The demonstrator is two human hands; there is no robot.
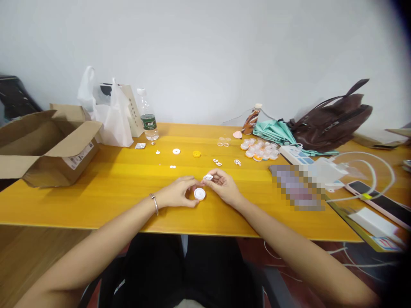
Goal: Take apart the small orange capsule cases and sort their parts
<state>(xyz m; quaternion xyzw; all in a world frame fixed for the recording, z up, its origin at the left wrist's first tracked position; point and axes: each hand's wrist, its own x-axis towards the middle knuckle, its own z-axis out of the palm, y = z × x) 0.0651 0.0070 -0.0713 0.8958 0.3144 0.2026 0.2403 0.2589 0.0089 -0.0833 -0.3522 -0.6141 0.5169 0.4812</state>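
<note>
Yellow tabletop (105, 188), white wall. Left hand (178, 192) pinches a round white cap (199, 194); right hand (223, 183) grips a small white insert (208, 176) just above, unjoined. Finished pile (260, 149) behind; loose parts (218, 162) remain.

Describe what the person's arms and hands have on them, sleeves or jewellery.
Both forearms are bare, with no sleeves in view and no gloves. The left hand has a thin silver-coloured bangle at the wrist. The right hand and its wrist carry nothing that shows. Whether any fingers wear rings is too small to tell.
</note>
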